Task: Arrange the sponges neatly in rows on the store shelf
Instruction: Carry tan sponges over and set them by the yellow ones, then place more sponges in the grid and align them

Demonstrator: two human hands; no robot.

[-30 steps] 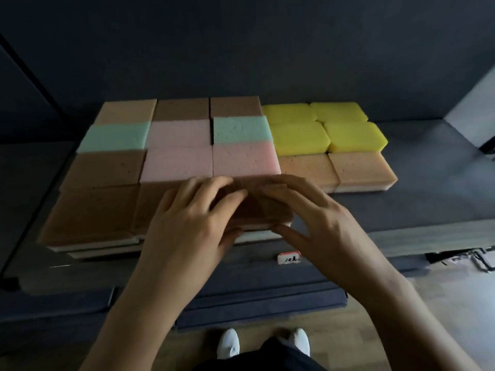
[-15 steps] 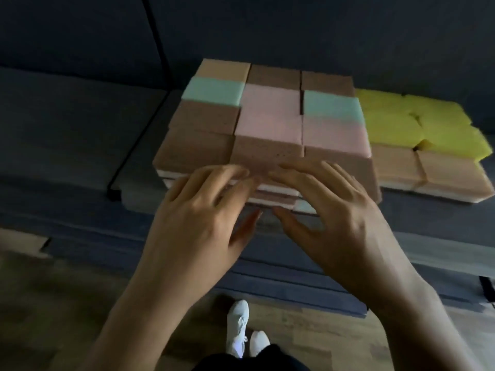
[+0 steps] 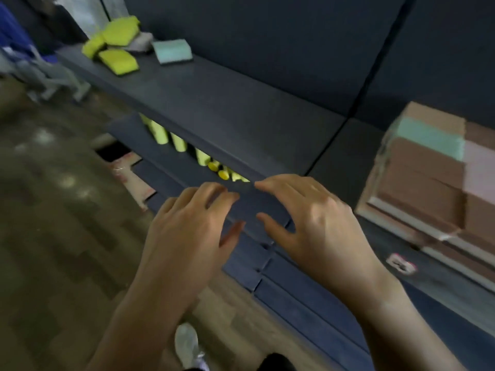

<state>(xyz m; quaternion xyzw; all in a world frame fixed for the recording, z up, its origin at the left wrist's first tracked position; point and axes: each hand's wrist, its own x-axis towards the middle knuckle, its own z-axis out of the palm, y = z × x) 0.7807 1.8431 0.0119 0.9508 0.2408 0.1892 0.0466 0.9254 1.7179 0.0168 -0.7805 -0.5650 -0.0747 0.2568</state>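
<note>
Two hands, three yellow sponges (heaped), one loose teal sponge

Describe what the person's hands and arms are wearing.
The left hand and right hand are bare, ungloved. The left forearm and right forearm are uncovered to the frame's edge; no sleeve shows. No ring, watch or bracelet is visible, though the picture is blurred.

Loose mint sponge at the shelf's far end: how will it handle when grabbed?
Probably light and squashy: the mint sponge looks like foam, with rounded edges. Unlikely to roll: it lies broad side down on the shelf. Texture is too blurred to judge slip.
</note>
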